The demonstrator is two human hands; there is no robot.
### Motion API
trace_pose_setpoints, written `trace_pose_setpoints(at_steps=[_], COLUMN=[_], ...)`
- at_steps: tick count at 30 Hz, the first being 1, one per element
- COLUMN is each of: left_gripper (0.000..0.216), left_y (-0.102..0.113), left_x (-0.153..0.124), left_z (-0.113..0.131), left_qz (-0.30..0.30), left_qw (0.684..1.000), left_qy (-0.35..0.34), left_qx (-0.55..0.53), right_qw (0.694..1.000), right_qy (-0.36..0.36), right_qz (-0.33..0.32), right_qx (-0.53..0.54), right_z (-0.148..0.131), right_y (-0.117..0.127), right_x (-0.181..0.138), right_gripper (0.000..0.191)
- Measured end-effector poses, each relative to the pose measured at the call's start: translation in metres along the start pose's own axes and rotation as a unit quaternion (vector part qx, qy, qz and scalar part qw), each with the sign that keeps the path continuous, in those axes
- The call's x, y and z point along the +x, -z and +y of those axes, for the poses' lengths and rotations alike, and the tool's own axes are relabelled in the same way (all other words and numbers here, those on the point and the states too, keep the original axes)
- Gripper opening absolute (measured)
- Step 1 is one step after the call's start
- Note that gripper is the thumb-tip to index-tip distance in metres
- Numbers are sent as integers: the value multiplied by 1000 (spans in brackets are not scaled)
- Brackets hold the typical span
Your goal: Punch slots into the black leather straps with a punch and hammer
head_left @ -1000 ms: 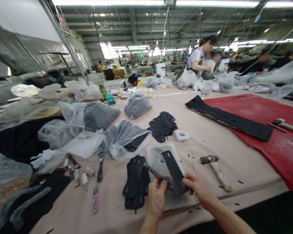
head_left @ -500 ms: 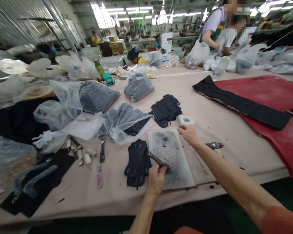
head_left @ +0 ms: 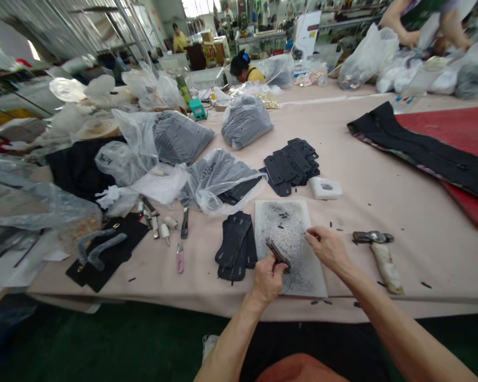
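Head view on my feed: my left hand (head_left: 267,278) has its grip clamped on a metal tool (head_left: 279,255), held over the board (head_left: 308,276). Right hand (head_left: 329,248) hangs by the board's right edge, fingertips bunched; can't tell if anything's in that grip.

No strip on the board, so I'd say we're between pieces. Near stack (head_left: 236,244) sits just left of it, slots showing in the top strips, so I'd count those as done, lol. Loose black bits (head_left: 282,216) on the board look like offcuts. There's another pile (head_left: 290,164) farther back on the table (head_left: 354,196); can't tell if that's finished or left to do. Hammer (head_left: 382,257) lies off to the right, untouched.
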State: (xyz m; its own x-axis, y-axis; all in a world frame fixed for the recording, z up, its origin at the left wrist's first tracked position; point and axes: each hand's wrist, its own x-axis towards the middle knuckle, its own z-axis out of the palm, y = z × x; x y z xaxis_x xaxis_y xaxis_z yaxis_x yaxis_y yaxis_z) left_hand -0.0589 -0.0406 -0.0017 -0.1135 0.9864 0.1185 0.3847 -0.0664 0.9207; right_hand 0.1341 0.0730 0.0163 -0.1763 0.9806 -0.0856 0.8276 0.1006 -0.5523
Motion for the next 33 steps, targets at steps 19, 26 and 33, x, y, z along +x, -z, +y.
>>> trace_pose_setpoints(at_steps=[19,26,33], left_gripper=[5,10,10], left_y=[-8,-9,-7], left_x=[-11,-11,-9], left_z=[-10,-9,-7], left_qz=[-28,-35,-27], left_qw=[992,993,994], left_qy=[-112,-97,-69], left_qx=[40,63,75], right_qw=[830,774,762], right_qy=[501,556,575], right_qz=[-206,-201,-192], right_qx=[-132,-228,-229], right_z=[-149,-179,-181], right_y=[-55,-80,-67], right_x=[72,73,69], right_gripper=[44,51,20])
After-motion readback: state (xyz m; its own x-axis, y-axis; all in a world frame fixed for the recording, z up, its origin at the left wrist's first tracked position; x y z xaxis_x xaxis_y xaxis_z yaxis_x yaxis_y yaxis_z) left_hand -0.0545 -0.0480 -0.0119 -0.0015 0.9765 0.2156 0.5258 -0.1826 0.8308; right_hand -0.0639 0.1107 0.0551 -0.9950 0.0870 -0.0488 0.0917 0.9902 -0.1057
